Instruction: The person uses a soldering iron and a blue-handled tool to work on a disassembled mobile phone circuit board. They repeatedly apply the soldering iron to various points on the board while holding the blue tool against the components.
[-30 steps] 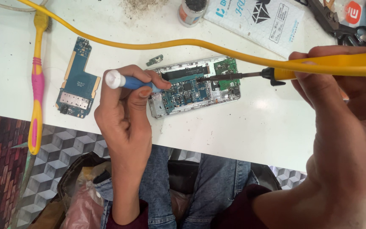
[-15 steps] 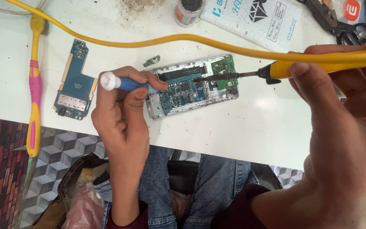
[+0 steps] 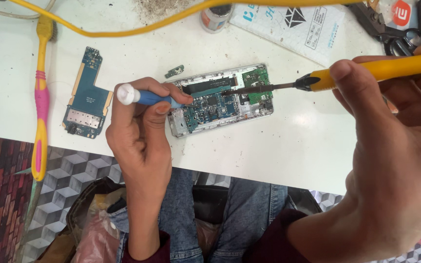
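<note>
The opened phone (image 3: 220,100) lies near the centre of the white table (image 3: 288,151), its board bare, long axis running from 8 to 2 o'clock. The left hand (image 3: 140,131) comes in from 6 o'clock and is closed around a blue tool (image 3: 147,96) with a white cap; the tool's tip meets the phone's left end. The right hand (image 3: 391,160) fills the frame at 4 o'clock, fingers wrapped on a yellow iron (image 3: 366,73). Its dark shaft reaches toward 9 o'clock and the tip rests on the board near the phone's middle.

At 9 o'clock of the phone lies a loose blue board (image 3: 86,97), well apart, with a small chip (image 3: 175,71) between them, just beside the phone's top corner. A pink and yellow toothbrush (image 3: 40,97) lies at the far left. A yellow cable (image 3: 137,29) loops across the top. At 12 o'clock stands a small jar (image 3: 215,18), beside it a white packet (image 3: 293,24); scissors (image 3: 391,34) lie at 2 o'clock.
</note>
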